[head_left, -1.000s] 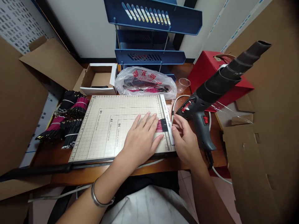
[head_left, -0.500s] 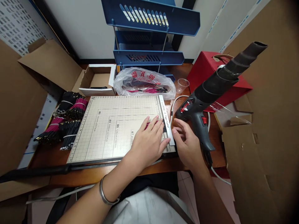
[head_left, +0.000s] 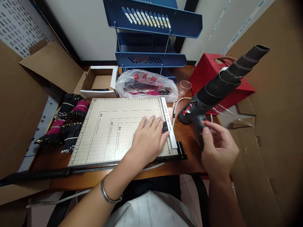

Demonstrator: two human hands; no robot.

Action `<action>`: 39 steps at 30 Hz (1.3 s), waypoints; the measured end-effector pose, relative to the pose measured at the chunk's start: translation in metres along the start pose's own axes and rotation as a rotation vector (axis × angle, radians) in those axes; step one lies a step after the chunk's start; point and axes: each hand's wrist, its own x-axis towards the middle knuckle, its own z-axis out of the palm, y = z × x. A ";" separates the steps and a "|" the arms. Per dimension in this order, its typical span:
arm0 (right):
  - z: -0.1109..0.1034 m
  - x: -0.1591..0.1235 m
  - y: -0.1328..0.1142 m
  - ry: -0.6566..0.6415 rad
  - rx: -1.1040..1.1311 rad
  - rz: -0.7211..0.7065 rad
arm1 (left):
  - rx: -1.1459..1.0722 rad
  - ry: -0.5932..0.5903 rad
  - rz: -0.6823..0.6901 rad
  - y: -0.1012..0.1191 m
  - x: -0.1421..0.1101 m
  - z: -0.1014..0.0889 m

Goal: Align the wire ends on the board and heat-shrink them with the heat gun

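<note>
My left hand [head_left: 149,137] lies flat on the paper cutter [head_left: 99,138], fingers stretched out together. Under it are thin black and pink wires [head_left: 165,126]; their black ends show against the white guide strip [head_left: 168,121], and the rest is covered. My right hand [head_left: 219,146] is in front of the black heat gun [head_left: 208,94], at its handle and close to the red switch. Its fingers are loosely curled with thumb and index finger apart, and nothing shows between them. Whether it touches the handle I cannot tell.
Bundled black and pink wires [head_left: 69,135] lie left of the cutter, whose long handle [head_left: 40,175] runs along the front. Behind stand an open box [head_left: 98,93], a plastic bag [head_left: 146,83], a clear cup [head_left: 185,86] and blue trays [head_left: 151,59]. A red box [head_left: 205,67] stands right.
My right hand has moved right, from beside the white guide strip to the heat gun's handle. My left hand stays on the wires, shifted very slightly left.
</note>
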 end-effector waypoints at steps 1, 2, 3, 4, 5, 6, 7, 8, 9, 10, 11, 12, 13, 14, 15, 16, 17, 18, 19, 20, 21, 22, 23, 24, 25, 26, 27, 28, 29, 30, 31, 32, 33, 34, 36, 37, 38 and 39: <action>-0.003 0.001 0.001 0.028 -0.009 -0.002 | -0.046 -0.011 -0.056 -0.002 0.006 -0.002; -0.007 0.002 0.003 0.051 -0.019 0.002 | -0.094 -0.026 -0.111 -0.004 0.013 -0.004; -0.010 0.003 0.004 0.067 -0.031 0.011 | -0.127 -0.037 -0.151 -0.007 0.020 -0.005; -0.012 0.003 0.006 0.074 -0.041 0.024 | -0.151 -0.042 -0.176 -0.010 0.027 -0.006; -0.014 0.003 0.008 0.074 -0.047 0.038 | -0.171 -0.046 -0.191 -0.013 0.033 -0.006; -0.016 0.003 0.010 0.072 -0.051 0.049 | -0.188 -0.050 -0.199 -0.016 0.039 -0.005; -0.018 0.003 0.012 0.072 -0.052 0.054 | -0.209 -0.057 -0.207 -0.020 0.045 -0.005; -0.019 0.003 0.013 0.070 -0.053 0.058 | -0.231 -0.069 -0.215 -0.023 0.049 -0.003; -0.020 0.003 0.015 0.069 -0.056 0.059 | -0.251 -0.082 -0.221 -0.025 0.052 -0.002; -0.021 0.003 0.016 0.071 -0.057 0.060 | -0.270 -0.094 -0.227 -0.027 0.055 -0.001; -0.021 0.003 0.017 0.073 -0.057 0.063 | -0.286 -0.106 -0.232 -0.028 0.057 -0.001; -0.022 0.003 0.018 0.075 -0.056 0.066 | -0.299 -0.115 -0.235 -0.029 0.058 -0.001; -0.022 0.004 0.019 0.076 -0.055 0.066 | -0.309 -0.121 -0.237 -0.029 0.058 -0.001; -0.023 0.004 0.020 0.075 -0.056 0.063 | -0.315 -0.126 -0.238 -0.029 0.058 -0.001; -0.023 0.005 0.021 0.071 -0.060 0.058 | -0.319 -0.129 -0.238 -0.029 0.058 -0.001; -0.024 0.005 0.022 0.063 -0.071 0.051 | -0.321 -0.131 -0.237 -0.028 0.057 -0.001; -0.024 0.006 0.024 0.053 -0.094 0.046 | -0.322 -0.132 -0.235 -0.028 0.057 -0.002; -0.025 0.008 0.025 0.041 -0.125 0.040 | -0.322 -0.132 -0.234 -0.027 0.056 -0.002; -0.025 0.009 0.027 0.026 -0.168 0.029 | -0.322 -0.130 -0.234 -0.027 0.056 -0.002; -0.026 0.011 0.029 0.004 -0.218 0.008 | -0.321 -0.127 -0.235 -0.027 0.056 -0.002; -0.026 0.012 0.031 -0.024 -0.266 -0.021 | -0.320 -0.125 -0.236 -0.027 0.055 -0.002; -0.025 0.014 0.033 -0.059 -0.307 -0.059 | -0.319 -0.123 -0.237 -0.027 0.055 -0.001; -0.025 0.016 0.035 -0.092 -0.332 -0.099 | -0.317 -0.120 -0.238 -0.027 0.055 -0.001; -0.024 0.017 0.037 -0.121 -0.346 -0.133 | -0.315 -0.117 -0.238 -0.027 0.055 -0.001; -0.023 0.019 0.038 -0.141 -0.352 -0.156 | -0.313 -0.115 -0.238 -0.027 0.055 -0.001; -0.022 0.019 0.039 -0.151 -0.354 -0.166 | -0.311 -0.113 -0.237 -0.027 0.055 -0.001; -0.022 0.020 0.039 -0.153 -0.359 -0.167 | -0.309 -0.112 -0.237 -0.026 0.056 -0.001; -0.021 0.020 0.039 -0.155 -0.365 -0.161 | -0.308 -0.111 -0.237 -0.026 0.056 -0.001; -0.021 0.020 0.039 -0.156 -0.373 -0.149 | -0.308 -0.110 -0.237 -0.026 0.056 -0.001; -0.021 0.019 0.040 -0.161 -0.379 -0.136 | -0.309 -0.109 -0.238 -0.026 0.056 -0.001; -0.021 0.018 0.040 -0.167 -0.383 -0.124 | -0.310 -0.109 -0.239 -0.026 0.056 -0.001; -0.020 0.018 0.040 -0.172 -0.386 -0.113 | -0.313 -0.108 -0.241 -0.026 0.056 -0.001; -0.020 0.017 0.040 -0.178 -0.389 -0.105 | -0.315 -0.108 -0.243 -0.027 0.056 -0.001; -0.020 0.016 0.040 -0.184 -0.390 -0.100 | -0.318 -0.108 -0.245 -0.027 0.056 -0.001; -0.018 0.015 0.041 -0.193 -0.390 -0.101 | -0.320 -0.109 -0.252 -0.027 0.056 -0.001; -0.017 0.014 0.041 -0.197 -0.389 -0.105 | -0.319 -0.110 -0.256 -0.027 0.057 -0.001; -0.016 0.013 0.042 -0.196 -0.389 -0.114 | -0.316 -0.112 -0.260 -0.026 0.057 -0.001; -0.015 0.013 0.044 -0.191 -0.391 -0.128 | -0.312 -0.115 -0.264 -0.025 0.057 -0.001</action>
